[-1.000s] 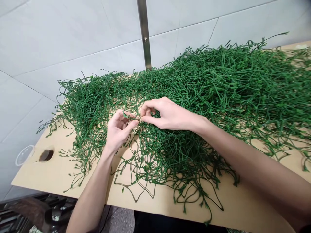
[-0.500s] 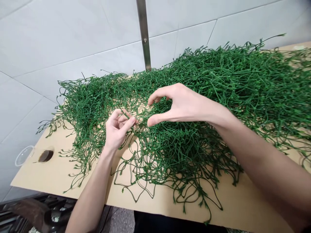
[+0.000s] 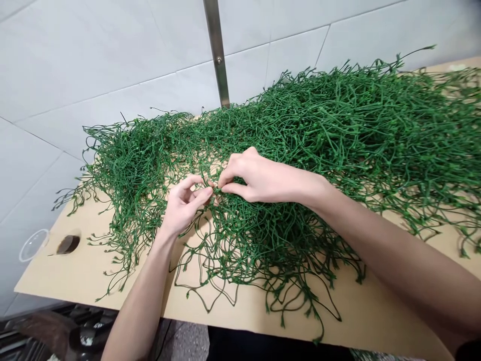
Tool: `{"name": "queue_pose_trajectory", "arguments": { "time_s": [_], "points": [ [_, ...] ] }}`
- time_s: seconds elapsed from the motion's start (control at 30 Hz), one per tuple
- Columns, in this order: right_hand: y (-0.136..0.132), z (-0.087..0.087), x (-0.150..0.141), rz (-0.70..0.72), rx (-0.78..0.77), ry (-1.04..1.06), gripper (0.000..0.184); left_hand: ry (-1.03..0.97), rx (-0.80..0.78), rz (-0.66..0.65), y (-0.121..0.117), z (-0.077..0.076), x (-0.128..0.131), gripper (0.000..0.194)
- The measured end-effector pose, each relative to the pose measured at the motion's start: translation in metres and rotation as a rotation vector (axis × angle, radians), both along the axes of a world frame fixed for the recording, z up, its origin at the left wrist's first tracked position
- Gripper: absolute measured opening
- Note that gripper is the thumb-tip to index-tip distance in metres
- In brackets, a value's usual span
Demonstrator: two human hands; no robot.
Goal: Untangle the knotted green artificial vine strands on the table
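Left hand (image 3: 181, 210): centre of frame; thumb and fingertips pinching a stem (image 3: 205, 176).
Right hand (image 3: 255, 176): just right of left hand; thumb and forefinger pinching at the same stem.
Heap (image 3: 338, 120): green, tangled; mid-left to right edge, on surface (image 3: 90, 273).
Post (image 3: 216, 45): metal; upper middle.

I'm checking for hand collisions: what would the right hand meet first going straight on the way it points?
Probably the left hand, close in front of the right hand; depth is unclear, so stems may come first.
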State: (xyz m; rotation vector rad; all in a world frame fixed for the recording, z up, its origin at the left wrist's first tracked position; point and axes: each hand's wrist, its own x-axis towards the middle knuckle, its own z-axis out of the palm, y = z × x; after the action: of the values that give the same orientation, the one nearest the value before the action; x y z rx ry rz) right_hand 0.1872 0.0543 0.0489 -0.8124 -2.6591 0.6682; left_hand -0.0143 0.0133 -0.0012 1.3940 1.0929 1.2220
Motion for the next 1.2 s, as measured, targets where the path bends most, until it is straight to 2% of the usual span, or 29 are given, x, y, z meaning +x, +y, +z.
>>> {"name": "queue_pose_trajectory", "arguments": {
  "time_s": [0.1, 0.2, 0.33, 0.5, 0.63, 0.8, 1.03, 1.2],
  "points": [
    [-0.003, -0.005, -0.002, 0.029, 0.071, -0.001, 0.020, -0.007, 0.019, 0.007, 0.000, -0.001, 0.002, 0.030],
    [-0.007, -0.008, -0.006, 0.015, 0.146, -0.009, 0.030, 0.022, 0.029, 0.015, -0.001, 0.000, 0.001, 0.031],
    [-0.008, -0.010, -0.008, 0.031, 0.121, -0.024, 0.038, 0.058, 0.029, 0.006, -0.003, 0.000, 0.000, 0.030],
    [-0.007, -0.015, -0.011, -0.033, 0.095, -0.067, 0.036, 0.070, 0.005, -0.054, -0.004, -0.001, 0.004, 0.031],
    [-0.008, -0.018, -0.014, -0.062, 0.089, -0.083, 0.035, 0.117, -0.009, -0.036, -0.005, 0.000, 0.008, 0.033],
    [-0.009, -0.017, -0.015, -0.080, 0.137, 0.001, 0.031, 0.103, 0.024, -0.007, -0.004, 0.003, 0.008, 0.036],
    [-0.008, -0.021, -0.018, -0.001, 0.244, 0.083, 0.030, 0.027, -0.093, -0.068, -0.004, -0.001, 0.005, 0.041],
    [-0.006, -0.023, -0.015, 0.097, 0.258, 0.066, 0.024, 0.019, -0.123, -0.121, -0.003, -0.002, 0.005, 0.039]
  ]
}}
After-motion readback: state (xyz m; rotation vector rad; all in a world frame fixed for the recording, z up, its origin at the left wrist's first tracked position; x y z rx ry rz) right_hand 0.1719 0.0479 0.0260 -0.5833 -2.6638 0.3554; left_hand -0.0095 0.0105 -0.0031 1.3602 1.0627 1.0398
